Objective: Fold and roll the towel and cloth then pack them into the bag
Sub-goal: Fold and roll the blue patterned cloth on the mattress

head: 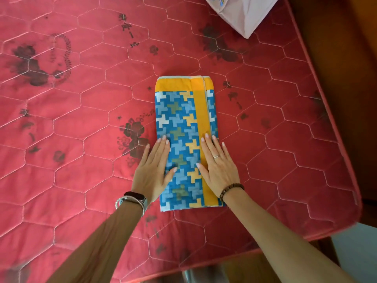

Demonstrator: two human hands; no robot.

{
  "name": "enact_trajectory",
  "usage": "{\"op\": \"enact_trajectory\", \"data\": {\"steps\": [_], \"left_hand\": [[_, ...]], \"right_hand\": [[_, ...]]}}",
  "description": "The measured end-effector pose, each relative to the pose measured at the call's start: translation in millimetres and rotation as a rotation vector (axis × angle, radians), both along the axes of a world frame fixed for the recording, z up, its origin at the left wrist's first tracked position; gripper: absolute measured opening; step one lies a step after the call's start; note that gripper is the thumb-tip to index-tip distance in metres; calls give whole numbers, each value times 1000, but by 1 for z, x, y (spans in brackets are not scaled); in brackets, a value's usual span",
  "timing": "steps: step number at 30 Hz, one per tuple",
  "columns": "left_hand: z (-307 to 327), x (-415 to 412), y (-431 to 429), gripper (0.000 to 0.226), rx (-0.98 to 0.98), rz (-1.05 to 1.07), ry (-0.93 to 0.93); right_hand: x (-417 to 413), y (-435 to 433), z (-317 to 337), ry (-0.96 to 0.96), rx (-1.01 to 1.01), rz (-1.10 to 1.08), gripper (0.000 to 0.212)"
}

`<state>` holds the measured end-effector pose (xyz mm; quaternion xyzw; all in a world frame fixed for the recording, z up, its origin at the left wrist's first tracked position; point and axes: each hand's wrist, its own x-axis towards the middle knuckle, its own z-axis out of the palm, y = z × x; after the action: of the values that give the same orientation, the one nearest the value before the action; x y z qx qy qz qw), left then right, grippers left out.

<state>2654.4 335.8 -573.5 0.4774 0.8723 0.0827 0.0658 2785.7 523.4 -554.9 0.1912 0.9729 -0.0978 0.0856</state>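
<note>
A blue, patterned cloth with orange borders (183,121) lies folded into a long narrow strip on the red quilted mattress (81,99). My left hand (153,170) rests flat on the strip's near left edge, fingers straight. On the near right side, over the orange band, my right hand (218,164) presses flat with straight fingers. A pale pink bag (240,15) sits at the mattress's far right corner, partly cut off by the frame. No towel is in view.
The mattress edge (334,139) runs down the right side, with a wooden bed frame (346,58) beyond it. The mattress front edge is near my body. Red quilted surface stretches to the left of the cloth.
</note>
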Motion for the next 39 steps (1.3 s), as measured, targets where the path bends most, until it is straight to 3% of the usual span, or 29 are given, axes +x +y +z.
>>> {"op": "enact_trajectory", "data": {"steps": [4, 8, 13, 16, 22, 27, 29, 35, 39], "left_hand": [[2, 30, -12, 74, -16, -126, -5], [5, 34, -18, 76, -42, -119, -35], [14, 44, -42, 79, -35, -407, -104], [14, 51, -56, 75, -25, -511, -124], [11, 54, -67, 72, 28, -407, -100], [14, 63, -55, 37, 167, -444, 47], [17, 61, -52, 48, 194, -429, 60], [28, 47, -52, 32, 271, -386, -70], [45, 38, -52, 54, 215, -275, -283]], "right_hand": [[31, -21, 1, 12, -41, 162, 63], [53, -24, 3, 36, -51, 145, 59], [78, -17, 18, 61, -127, 333, 49], [91, -9, 21, 18, -149, 428, 57], [90, -7, 22, 77, -59, 415, 69], [88, -20, 18, 87, -47, 321, 92], [86, -21, 16, 112, -50, 287, 87], [80, -8, 23, 189, -209, 251, 49], [73, 3, 46, 146, -455, 46, 31]]}}
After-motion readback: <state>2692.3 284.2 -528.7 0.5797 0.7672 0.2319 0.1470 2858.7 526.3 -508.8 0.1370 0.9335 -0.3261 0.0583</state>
